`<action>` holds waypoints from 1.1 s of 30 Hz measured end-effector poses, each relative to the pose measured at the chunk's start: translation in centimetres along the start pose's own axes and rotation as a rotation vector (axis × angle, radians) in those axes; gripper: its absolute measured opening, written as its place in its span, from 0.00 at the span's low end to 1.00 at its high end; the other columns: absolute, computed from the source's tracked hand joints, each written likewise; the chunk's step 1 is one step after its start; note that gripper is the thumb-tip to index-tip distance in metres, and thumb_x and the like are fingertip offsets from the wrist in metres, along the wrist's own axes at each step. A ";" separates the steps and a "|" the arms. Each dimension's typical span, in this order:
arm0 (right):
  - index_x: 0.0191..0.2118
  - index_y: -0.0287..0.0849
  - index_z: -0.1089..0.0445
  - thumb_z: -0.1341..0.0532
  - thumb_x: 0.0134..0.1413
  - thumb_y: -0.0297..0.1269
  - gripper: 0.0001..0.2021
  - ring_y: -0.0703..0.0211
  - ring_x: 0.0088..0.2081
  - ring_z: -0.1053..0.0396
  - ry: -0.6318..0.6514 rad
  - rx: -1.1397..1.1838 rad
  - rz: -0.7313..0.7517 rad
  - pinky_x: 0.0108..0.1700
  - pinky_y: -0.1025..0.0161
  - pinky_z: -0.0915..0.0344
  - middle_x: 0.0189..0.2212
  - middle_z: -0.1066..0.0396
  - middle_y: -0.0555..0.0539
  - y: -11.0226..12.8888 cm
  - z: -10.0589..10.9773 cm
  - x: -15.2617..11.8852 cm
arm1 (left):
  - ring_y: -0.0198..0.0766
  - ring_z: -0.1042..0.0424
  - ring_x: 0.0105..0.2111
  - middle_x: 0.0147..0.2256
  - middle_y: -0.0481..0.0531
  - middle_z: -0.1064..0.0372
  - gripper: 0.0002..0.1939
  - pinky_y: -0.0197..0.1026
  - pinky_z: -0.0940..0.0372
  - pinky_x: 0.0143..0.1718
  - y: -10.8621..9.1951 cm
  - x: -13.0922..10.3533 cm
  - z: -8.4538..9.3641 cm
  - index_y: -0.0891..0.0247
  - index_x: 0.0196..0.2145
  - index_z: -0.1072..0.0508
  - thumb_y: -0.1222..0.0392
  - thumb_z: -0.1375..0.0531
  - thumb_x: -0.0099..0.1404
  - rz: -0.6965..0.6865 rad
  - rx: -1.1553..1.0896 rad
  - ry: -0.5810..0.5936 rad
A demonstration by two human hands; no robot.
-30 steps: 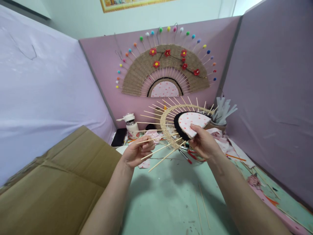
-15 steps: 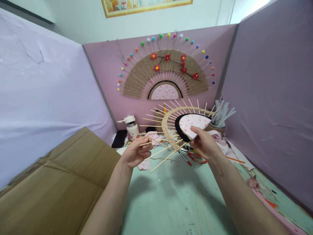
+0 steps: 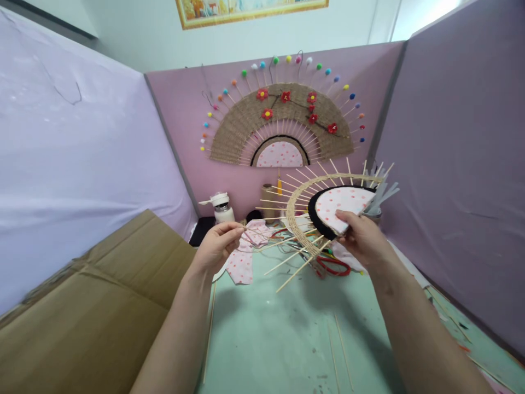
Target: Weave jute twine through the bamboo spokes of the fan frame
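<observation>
My right hand (image 3: 365, 238) grips a handmade fan frame (image 3: 342, 202) by its half-round base, thumb on top of the white fabric with pink dots. A black band edges that base. Thin wooden sticks spread outward from it, and a woven band of tan twine (image 3: 296, 210) crosses them in an arc. To the left of the stick tips, my left hand (image 3: 220, 243) is closed in a pinch on a thin strand of twine (image 3: 248, 229). The strand runs toward the fan; where it joins the weave is hard to make out.
A finished fan (image 3: 283, 109) with red flowers hangs on the pink partition. Behind my hands stand a white bottle (image 3: 223, 210) and a brown cone (image 3: 268, 202). Dotted fabric (image 3: 241, 265), red cord (image 3: 338, 267) and loose sticks (image 3: 343, 350) lie on the green table. Cardboard (image 3: 102, 306) leans at left.
The fan frame has moved right and slightly toward the partition's right side. My left hand has drawn back from the sticks, and a twine strand now shows at its fingertips.
</observation>
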State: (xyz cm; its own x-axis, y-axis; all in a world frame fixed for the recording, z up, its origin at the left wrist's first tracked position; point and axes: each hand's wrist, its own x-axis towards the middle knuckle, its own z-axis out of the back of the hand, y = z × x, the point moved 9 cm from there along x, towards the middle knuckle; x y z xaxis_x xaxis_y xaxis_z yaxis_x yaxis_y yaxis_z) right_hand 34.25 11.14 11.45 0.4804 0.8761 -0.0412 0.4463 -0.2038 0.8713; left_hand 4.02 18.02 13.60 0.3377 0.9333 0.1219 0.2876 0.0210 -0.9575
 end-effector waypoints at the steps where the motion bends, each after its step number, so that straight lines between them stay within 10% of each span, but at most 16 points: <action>1: 0.25 0.40 0.32 0.35 0.42 0.28 0.05 0.69 0.13 0.40 0.000 -0.019 -0.004 0.10 0.74 0.42 0.15 0.32 0.55 0.2 0.1 0.0 | 0.24 0.47 0.19 0.18 0.44 0.41 0.09 0.31 0.51 0.20 -0.1 0.1 0.2 0.67 0.25 0.24 0.60 0.30 0.48 -0.012 0.009 -0.010; 22: 0.27 0.40 0.31 0.36 0.43 0.27 0.04 0.70 0.13 0.39 0.080 0.066 -0.095 0.09 0.77 0.45 0.15 0.31 0.55 -0.2 -1.5 -1.1 | 0.21 0.50 0.15 0.17 0.41 0.42 0.15 0.27 0.56 0.16 2.8 1.2 -1.7 0.68 0.27 0.30 0.59 0.29 0.46 0.036 -0.253 -0.065; 33: 0.21 0.38 0.30 0.32 0.35 0.34 0.08 0.72 0.11 0.45 0.310 -0.039 -0.235 0.08 0.76 0.47 0.11 0.37 0.54 -3.1 -5.8 -4.2 | 0.20 0.49 0.16 0.19 0.42 0.41 0.13 0.27 0.53 0.16 4.6 0.8 -3.2 0.68 0.27 0.29 0.62 0.30 0.46 0.133 -0.225 -0.004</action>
State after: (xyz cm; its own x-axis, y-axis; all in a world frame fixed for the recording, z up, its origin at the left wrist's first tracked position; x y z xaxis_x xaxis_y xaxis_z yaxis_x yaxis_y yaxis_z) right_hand 26.52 10.65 11.71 0.1144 0.9886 -0.0976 0.4850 0.0302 0.8740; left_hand 8.49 17.68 10.17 0.3822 0.9241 -0.0025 0.4337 -0.1818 -0.8825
